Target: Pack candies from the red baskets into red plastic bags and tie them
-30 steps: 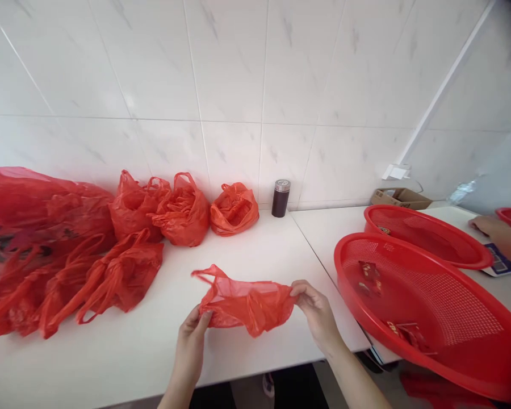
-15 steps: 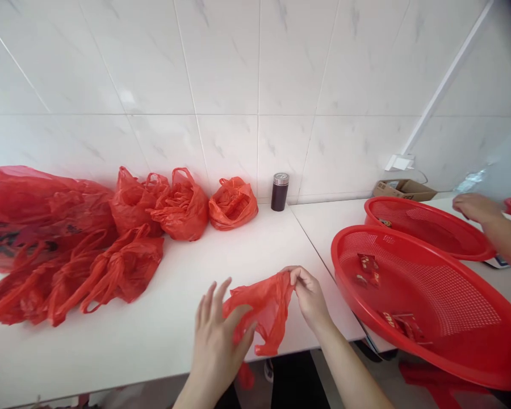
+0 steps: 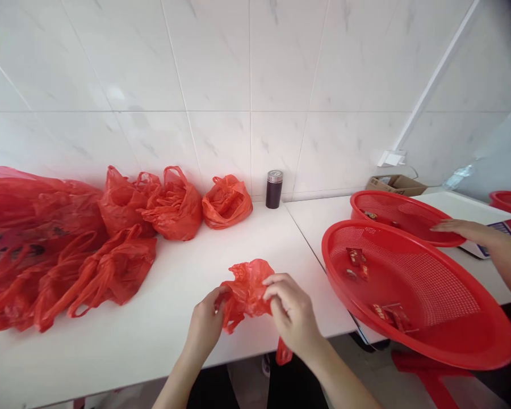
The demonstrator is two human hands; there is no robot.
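A thin red plastic bag is stretched between my two hands, above the front edge of the white table. My left hand pinches its left side between thumb and fingers. On the other side, my right hand has its fingertips closed on the bag's right edge. One red strip of the bag hangs below my right hand, past the table edge. The bag looks crumpled and holds nothing that I can see.
Several filled red bags line the wall at left. A dark tumbler stands at the back. To the right, a big red basket holds a few small packets; another person's hand reaches over a second basket. A cardboard box sits behind.
My left hand, spread before, has closed on the bag's left side. The bag is now bunched between both hands. The other person's hand has moved down to the rear basket.
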